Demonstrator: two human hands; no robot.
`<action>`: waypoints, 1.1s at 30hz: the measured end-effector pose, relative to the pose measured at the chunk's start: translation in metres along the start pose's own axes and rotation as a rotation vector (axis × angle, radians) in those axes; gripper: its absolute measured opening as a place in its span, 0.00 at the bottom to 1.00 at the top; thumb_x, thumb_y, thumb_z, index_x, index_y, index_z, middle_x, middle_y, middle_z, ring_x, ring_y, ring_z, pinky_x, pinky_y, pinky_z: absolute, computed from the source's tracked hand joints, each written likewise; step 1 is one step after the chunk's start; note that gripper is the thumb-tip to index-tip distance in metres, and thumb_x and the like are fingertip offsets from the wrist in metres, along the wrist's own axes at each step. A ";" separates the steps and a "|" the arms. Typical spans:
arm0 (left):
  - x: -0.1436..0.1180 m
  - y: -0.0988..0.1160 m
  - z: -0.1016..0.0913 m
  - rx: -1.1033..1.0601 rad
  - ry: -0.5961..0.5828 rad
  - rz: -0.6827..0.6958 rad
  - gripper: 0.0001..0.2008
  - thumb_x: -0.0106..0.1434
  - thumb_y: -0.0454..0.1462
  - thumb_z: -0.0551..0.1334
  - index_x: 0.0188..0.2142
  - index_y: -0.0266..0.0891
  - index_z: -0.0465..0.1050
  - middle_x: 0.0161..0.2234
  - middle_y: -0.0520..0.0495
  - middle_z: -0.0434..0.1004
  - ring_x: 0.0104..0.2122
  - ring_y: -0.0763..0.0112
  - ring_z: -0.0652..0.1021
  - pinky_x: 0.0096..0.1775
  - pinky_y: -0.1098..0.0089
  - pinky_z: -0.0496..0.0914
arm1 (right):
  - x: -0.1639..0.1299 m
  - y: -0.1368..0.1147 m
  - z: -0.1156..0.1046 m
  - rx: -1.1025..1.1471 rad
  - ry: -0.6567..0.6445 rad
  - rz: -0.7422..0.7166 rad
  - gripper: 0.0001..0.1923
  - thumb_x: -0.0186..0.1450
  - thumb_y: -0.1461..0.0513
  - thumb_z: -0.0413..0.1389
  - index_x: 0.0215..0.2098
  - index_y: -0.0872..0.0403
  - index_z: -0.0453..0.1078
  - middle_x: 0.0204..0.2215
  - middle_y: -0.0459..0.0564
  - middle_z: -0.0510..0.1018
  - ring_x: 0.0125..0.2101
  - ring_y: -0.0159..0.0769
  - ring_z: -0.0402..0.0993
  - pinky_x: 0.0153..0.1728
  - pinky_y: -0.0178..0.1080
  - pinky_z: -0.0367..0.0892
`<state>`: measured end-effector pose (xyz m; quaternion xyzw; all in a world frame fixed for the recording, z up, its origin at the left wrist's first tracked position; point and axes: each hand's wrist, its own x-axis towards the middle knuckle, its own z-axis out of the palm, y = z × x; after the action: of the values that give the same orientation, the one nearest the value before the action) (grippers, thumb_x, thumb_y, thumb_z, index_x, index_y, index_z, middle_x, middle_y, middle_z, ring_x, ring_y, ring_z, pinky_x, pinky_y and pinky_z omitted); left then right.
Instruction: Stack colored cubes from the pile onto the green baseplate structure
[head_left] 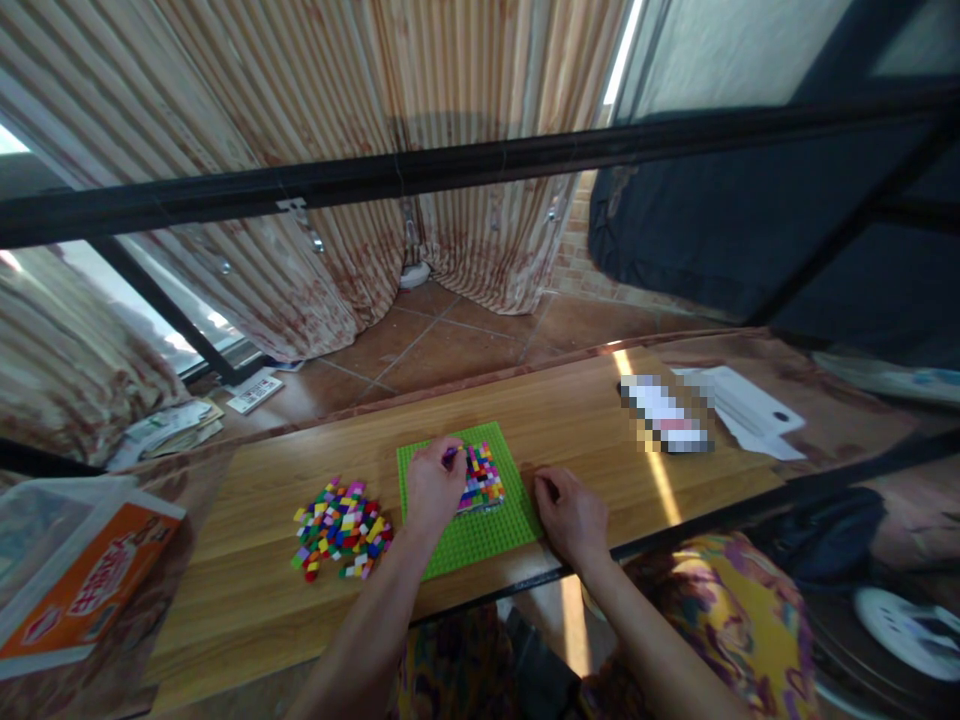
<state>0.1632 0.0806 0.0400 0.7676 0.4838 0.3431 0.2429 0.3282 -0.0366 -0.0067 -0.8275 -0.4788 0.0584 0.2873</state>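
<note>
A green studded baseplate (442,548) lies on the wooden table, with a patch of small multicoloured building bricks (486,475) pressed together near its upper middle. My left hand (433,485) reaches over the plate, its thumb and fingers pinched on a small purple brick (450,456) at the left side of that patch; my fingers partly hide the brick. My right hand (574,512) rests by the plate's right edge, its fingers curled in with nothing visible inside. A loose pile of mixed bricks (343,530) is spread out to the left of the plate.
The wooden table (247,560) has an orange-and-white box (97,575) off its left end. At the right lie a blurred-out phone-like object (667,415) and a white sheet (757,400). A dark metal bar (337,178) crosses beyond the table, before curtains.
</note>
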 end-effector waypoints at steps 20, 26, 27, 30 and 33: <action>0.007 -0.008 0.004 -0.218 -0.086 -0.185 0.07 0.56 0.33 0.60 0.31 0.37 0.78 0.27 0.49 0.80 0.27 0.71 0.77 0.32 0.72 0.70 | -0.001 0.001 0.000 -0.001 -0.008 0.011 0.12 0.67 0.59 0.50 0.40 0.49 0.75 0.39 0.47 0.79 0.36 0.34 0.74 0.30 0.34 0.57; -0.004 -0.011 -0.006 -0.215 -0.017 -0.127 0.12 0.58 0.36 0.61 0.42 0.37 0.76 0.39 0.44 0.81 0.40 0.65 0.79 0.46 0.64 0.72 | -0.001 0.001 0.000 -0.001 0.003 -0.002 0.12 0.67 0.59 0.49 0.40 0.50 0.75 0.39 0.47 0.80 0.36 0.35 0.74 0.31 0.35 0.57; -0.010 -0.013 -0.009 -0.218 0.024 -0.102 0.13 0.59 0.36 0.61 0.44 0.37 0.75 0.42 0.43 0.80 0.43 0.64 0.79 0.48 0.63 0.71 | -0.001 0.001 0.000 -0.001 0.007 -0.001 0.12 0.67 0.59 0.49 0.40 0.50 0.75 0.39 0.47 0.80 0.36 0.35 0.74 0.31 0.35 0.57; -0.030 -0.023 -0.025 -0.205 0.115 -0.068 0.14 0.61 0.39 0.59 0.46 0.38 0.73 0.44 0.43 0.79 0.45 0.63 0.78 0.50 0.61 0.70 | -0.001 0.002 0.000 -0.008 0.017 0.000 0.12 0.67 0.59 0.50 0.40 0.50 0.76 0.39 0.48 0.80 0.34 0.35 0.74 0.29 0.35 0.56; -0.054 -0.035 -0.049 -0.168 0.154 -0.098 0.12 0.62 0.39 0.58 0.43 0.37 0.73 0.41 0.43 0.79 0.42 0.65 0.78 0.47 0.63 0.72 | -0.002 0.003 0.000 -0.010 0.031 -0.002 0.13 0.67 0.58 0.50 0.39 0.51 0.76 0.38 0.48 0.80 0.34 0.35 0.74 0.29 0.35 0.55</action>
<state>0.0896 0.0476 0.0317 0.6914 0.5076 0.4279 0.2850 0.3295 -0.0391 -0.0089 -0.8292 -0.4755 0.0428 0.2906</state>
